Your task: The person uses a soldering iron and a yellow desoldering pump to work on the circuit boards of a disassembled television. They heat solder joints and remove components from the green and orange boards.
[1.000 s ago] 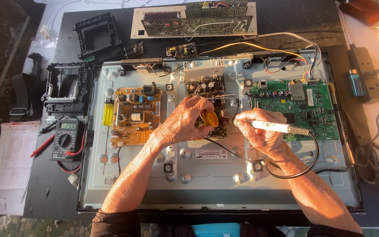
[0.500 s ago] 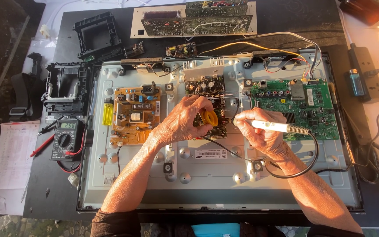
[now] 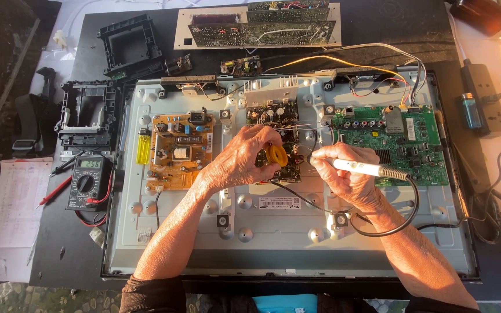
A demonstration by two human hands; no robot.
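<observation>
My left hand [image 3: 244,159] holds a small yellow spool [image 3: 276,155] over the dark middle circuit board [image 3: 273,119]. My right hand [image 3: 343,177] grips a white soldering iron [image 3: 362,168] like a pen, its tip pointing left toward the spool. The iron's black cord [image 3: 398,217] loops down and right across the grey metal back panel [image 3: 273,249] of an opened flat screen. The exact spot touched by the tip is hidden behind my fingers.
An orange power board [image 3: 178,150] sits left of my hands, a green main board [image 3: 398,139] to the right. A multimeter [image 3: 87,182] with red and black leads lies left of the panel. Black plastic frames [image 3: 88,113] and another long board [image 3: 262,26] lie farther off. A power strip [image 3: 479,98] is at right.
</observation>
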